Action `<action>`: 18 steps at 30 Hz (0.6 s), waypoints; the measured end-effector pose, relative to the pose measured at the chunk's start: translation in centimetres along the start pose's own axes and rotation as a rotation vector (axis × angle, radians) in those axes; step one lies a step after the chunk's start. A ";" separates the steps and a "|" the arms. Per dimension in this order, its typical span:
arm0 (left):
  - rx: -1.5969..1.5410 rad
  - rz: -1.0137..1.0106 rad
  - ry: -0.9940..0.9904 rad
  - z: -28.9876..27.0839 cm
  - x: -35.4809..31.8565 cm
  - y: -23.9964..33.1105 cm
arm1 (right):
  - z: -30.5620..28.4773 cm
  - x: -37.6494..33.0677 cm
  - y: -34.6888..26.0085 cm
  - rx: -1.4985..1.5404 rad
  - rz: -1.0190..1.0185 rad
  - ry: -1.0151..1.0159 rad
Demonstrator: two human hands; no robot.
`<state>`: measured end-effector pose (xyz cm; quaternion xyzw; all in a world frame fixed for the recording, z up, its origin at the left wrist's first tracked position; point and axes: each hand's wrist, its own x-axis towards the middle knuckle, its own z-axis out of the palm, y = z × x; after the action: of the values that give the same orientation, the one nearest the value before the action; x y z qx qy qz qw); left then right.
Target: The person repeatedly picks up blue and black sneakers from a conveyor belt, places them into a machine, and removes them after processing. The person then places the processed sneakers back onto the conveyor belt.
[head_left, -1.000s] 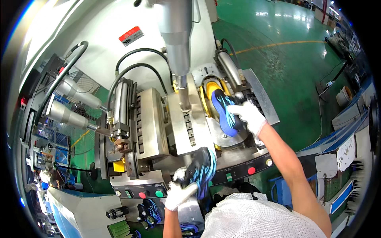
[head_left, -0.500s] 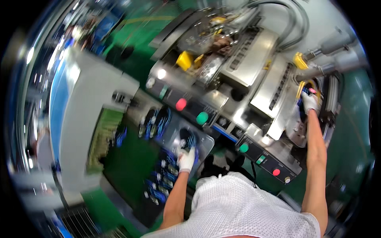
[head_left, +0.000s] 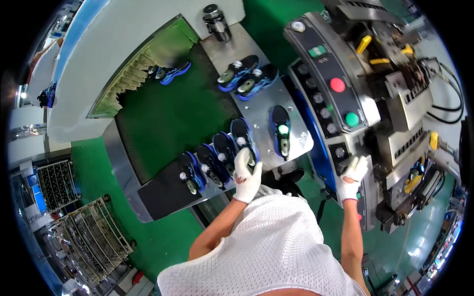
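Green belt [head_left: 168,118] and steel plate [head_left: 261,113] carry dark shoes sole-up, within easy reach. Left hand [head_left: 245,172] curls around a shoe [head_left: 243,134] just ahead of it; right hand [head_left: 351,178], fingers folded, rests on the panel [head_left: 340,93], having left the press since a second ago.

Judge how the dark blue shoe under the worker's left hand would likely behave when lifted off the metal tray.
The shoe probably lifts easily: the gloved left hand alone spans it. A form seems to fill it, so it likely stays stiff. Lying sole-down in a row on the tray, it seems unlikely to roll.
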<state>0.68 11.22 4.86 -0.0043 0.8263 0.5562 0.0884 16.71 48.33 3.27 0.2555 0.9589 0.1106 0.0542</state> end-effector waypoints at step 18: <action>0.372 -0.057 -0.307 2.9 10.8 -11.0 | 0.8 6.6 -28.7 0.960 0.530 -0.392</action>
<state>-8.37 10.67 -7.88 0.0735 0.8909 0.3860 0.2280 -2.60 27.51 -4.72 0.4984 0.7770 -0.3762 0.0793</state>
